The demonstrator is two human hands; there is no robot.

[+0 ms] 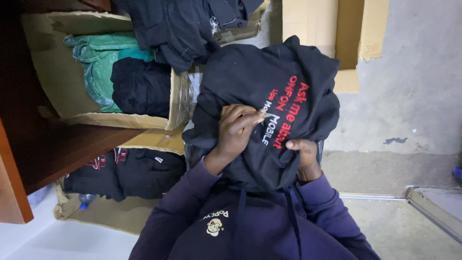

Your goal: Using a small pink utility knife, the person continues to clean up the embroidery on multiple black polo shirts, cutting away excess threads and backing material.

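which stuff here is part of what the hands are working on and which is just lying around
In hand:
black printed hoodie
left hand pinching a small pale piece, unclear
right hand gripping the hoodie

Lying about:
cardboard box
green bag
black garments
plastic bottle

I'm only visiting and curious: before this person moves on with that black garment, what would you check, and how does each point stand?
1. Left hand on the black hooded garment: ok.
2. Right hand grips its lower edge: ok.
3. Small pale thing at the left fingers, what it is: cannot tell.
4. Printed lettering in view: ok.
5. Garment lying flat: not ok, bunched.
6. Cardboard box open: ok.
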